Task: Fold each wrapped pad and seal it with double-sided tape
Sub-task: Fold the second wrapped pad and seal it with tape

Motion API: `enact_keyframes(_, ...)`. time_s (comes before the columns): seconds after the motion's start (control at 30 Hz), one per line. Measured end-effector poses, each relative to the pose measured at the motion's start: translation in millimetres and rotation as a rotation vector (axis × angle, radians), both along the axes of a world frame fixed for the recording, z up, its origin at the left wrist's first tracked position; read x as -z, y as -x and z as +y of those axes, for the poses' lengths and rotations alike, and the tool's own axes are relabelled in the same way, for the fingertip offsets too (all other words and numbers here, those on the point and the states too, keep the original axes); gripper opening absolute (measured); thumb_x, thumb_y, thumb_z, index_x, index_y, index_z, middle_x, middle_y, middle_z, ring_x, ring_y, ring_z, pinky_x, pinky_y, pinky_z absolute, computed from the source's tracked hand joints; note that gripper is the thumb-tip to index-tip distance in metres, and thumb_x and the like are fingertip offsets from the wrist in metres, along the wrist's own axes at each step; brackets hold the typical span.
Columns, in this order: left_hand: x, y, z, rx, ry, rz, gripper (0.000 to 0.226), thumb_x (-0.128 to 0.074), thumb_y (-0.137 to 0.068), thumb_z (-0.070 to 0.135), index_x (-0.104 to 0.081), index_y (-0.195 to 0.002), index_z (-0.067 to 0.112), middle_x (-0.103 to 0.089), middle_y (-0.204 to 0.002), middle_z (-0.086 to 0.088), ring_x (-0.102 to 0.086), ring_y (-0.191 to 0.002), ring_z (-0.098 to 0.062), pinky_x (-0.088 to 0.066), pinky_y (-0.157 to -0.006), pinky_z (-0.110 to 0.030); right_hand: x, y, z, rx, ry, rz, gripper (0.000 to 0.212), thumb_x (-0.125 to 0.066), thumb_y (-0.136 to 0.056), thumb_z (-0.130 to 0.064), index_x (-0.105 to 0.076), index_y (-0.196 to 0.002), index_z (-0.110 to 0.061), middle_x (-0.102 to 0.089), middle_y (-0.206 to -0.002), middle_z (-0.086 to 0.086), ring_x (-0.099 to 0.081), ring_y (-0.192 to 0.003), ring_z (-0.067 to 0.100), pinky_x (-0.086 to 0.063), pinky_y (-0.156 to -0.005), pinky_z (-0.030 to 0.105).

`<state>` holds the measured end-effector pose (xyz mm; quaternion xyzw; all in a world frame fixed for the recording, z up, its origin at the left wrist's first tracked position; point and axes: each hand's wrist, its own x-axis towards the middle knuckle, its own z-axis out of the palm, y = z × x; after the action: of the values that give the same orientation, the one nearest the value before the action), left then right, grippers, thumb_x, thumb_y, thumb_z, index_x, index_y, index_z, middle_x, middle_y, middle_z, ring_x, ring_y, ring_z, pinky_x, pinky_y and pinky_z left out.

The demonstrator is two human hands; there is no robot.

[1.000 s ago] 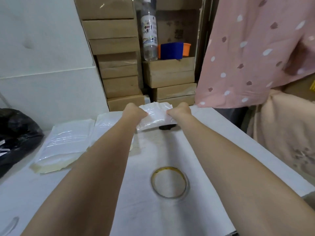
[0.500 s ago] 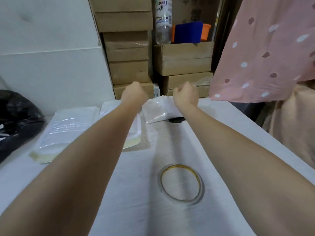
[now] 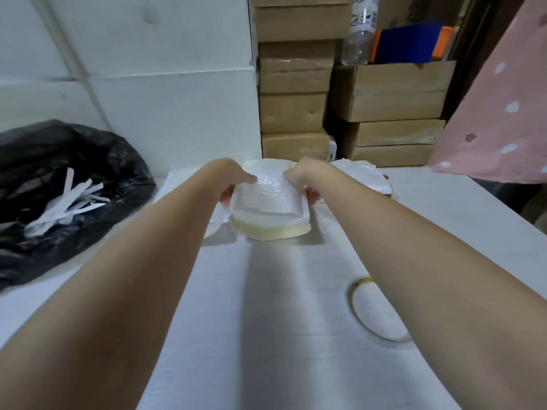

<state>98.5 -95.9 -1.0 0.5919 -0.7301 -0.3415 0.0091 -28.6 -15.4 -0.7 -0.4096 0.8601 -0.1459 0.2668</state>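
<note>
A wrapped pad (image 3: 268,207), white under clear plastic with a yellowish near edge, is held above the white table (image 3: 266,306) between both hands. My left hand (image 3: 233,180) grips its left side, thumb on top. My right hand (image 3: 302,179) grips its right side, fingers curled underneath. A folded pad (image 3: 364,179) lies on the table just right of my right hand. More flat pads (image 3: 217,220) lie under my left forearm, mostly hidden. A roll of double-sided tape (image 3: 373,312) lies flat near the table's right side, partly covered by my right forearm.
A black rubbish bag (image 3: 65,184) holding white paper strips sits at the left. Stacked cardboard boxes (image 3: 296,113), a plastic bottle (image 3: 359,31) and blue and orange bins (image 3: 410,42) stand behind the table. Pink spotted cloth (image 3: 509,108) hangs at the right.
Both hands let go of the folded pad at the far edge and moved left to lift an unfolded wrapped pad from the stack. The view turned left, so the bag shows more.
</note>
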Motion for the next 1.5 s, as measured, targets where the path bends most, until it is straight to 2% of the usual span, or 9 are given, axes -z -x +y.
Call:
enact_keyframes(0.13, 7, -1, -4, -0.032, -0.001, 0.197, 0.036, -0.068, -0.084, 0.032, -0.054, -0.099, 0.002, -0.061, -0.084, -0.011, -0.06, -0.07, -0.025, -0.055, -0.073, -0.035, 2, -1, -3, 0.005, 0.027, 0.081, 0.019, -0.043, -0.094, -0.02, -0.048, -0.09, -0.002, -0.046, -0.069, 0.009, -0.046, -0.058, 0.021, -0.044, -0.058, 0.029)
enact_keyframes(0.27, -3, -6, 9, -0.076, 0.07, 0.306, 0.037, -0.067, -0.085, 0.031, -0.048, -0.097, 0.002, -0.05, -0.071, -0.007, -0.049, -0.058, -0.018, -0.04, -0.046, -0.025, -8, -8, 9, 0.029, 0.099, 0.024, 0.043, -0.046, -0.094, -0.023, -0.04, -0.13, -0.001, -0.058, -0.089, 0.014, -0.06, -0.073, 0.028, -0.054, -0.068, 0.035)
enact_keyframes(0.37, -14, -19, 28, -0.075, 0.097, 0.401, 0.048, -0.067, -0.083, 0.036, -0.053, -0.11, -0.001, -0.061, -0.092, -0.012, -0.056, -0.069, -0.023, -0.048, -0.06, -0.028, -20, -17, 31, 0.025, 0.179, -0.024, 0.045, -0.048, -0.093, -0.027, -0.043, -0.129, -0.001, -0.06, -0.105, 0.016, -0.062, -0.081, 0.028, -0.056, -0.078, 0.039)
enact_keyframes(0.5, -18, -52, 69, -0.116, 0.082, 0.457, 0.054, -0.069, -0.08, 0.04, -0.055, -0.115, 0.002, -0.064, -0.099, -0.011, -0.059, -0.068, -0.023, -0.048, -0.057, -0.028, -26, -35, 77, 0.03, 0.288, -0.044, 0.035, -0.057, -0.089, -0.036, -0.051, -0.108, -0.008, -0.054, -0.094, 0.006, -0.051, -0.063, 0.016, -0.038, -0.047, 0.025)
enact_keyframes(0.67, 0, -94, 138, -0.165, 0.024, 0.506, 0.034, -0.069, -0.081, 0.041, -0.047, -0.07, 0.017, -0.052, -0.076, -0.002, -0.05, -0.067, -0.02, -0.042, -0.064, -0.025, -1, -70, 140, 0.037, 0.341, -0.042, 0.03, -0.058, -0.087, -0.036, -0.052, -0.074, -0.01, -0.052, -0.072, 0.012, -0.052, -0.071, 0.027, -0.04, -0.066, 0.028)
enact_keyframes(0.8, 14, -119, 190, -0.161, 0.005, 0.636, 0.02, -0.068, -0.085, 0.028, -0.058, -0.08, 0.012, -0.058, -0.073, 0.001, -0.052, -0.054, -0.008, -0.038, -0.038, -0.015, 20, -98, 185, 0.08, 0.408, -0.084, 0.047, -0.06, -0.087, -0.033, -0.059, -0.11, 0.008, -0.061, -0.087, 0.015, -0.058, -0.081, 0.03, -0.048, -0.089, 0.043)
enact_keyframes(1.07, 35, -144, 236, -0.177, 0.053, 0.693, 0.03, -0.064, -0.088, 0.024, -0.046, -0.067, 0.013, -0.049, -0.067, 0.005, -0.048, -0.056, -0.006, -0.038, -0.034, -0.011, 43, -122, 223, 0.02, 0.473, -0.066, 0.029, -0.054, -0.09, -0.033, -0.057, -0.102, -0.007, -0.051, -0.074, -0.007, -0.053, -0.076, 0.016, -0.046, -0.076, 0.036)
enact_keyframes(1.33, 51, -183, 215, 0.214, 0.505, 0.437, 0.055, -0.051, -0.093, 0.008, -0.033, -0.144, 0.017, -0.042, -0.142, 0.003, -0.039, -0.13, -0.015, -0.033, -0.11, -0.036, 69, -85, 257, -0.418, 0.646, 0.18, 0.056, -0.045, -0.081, 0.006, -0.05, -0.131, -0.019, -0.034, -0.145, -0.004, -0.035, -0.133, 0.014, -0.031, -0.098, 0.02)
enact_keyframes(1.5, 65, -209, 207, 0.762, 0.627, 0.36, 0.073, -0.06, -0.077, -0.005, -0.039, -0.141, 0.021, -0.033, -0.149, 0.005, -0.019, -0.142, -0.01, -0.022, -0.114, -0.029, 78, -74, 256, -0.683, 0.661, 0.133, 0.06, -0.056, -0.082, 0.001, -0.046, -0.136, -0.024, -0.035, -0.148, -0.008, -0.019, -0.142, 0.004, -0.022, -0.113, 0.016)
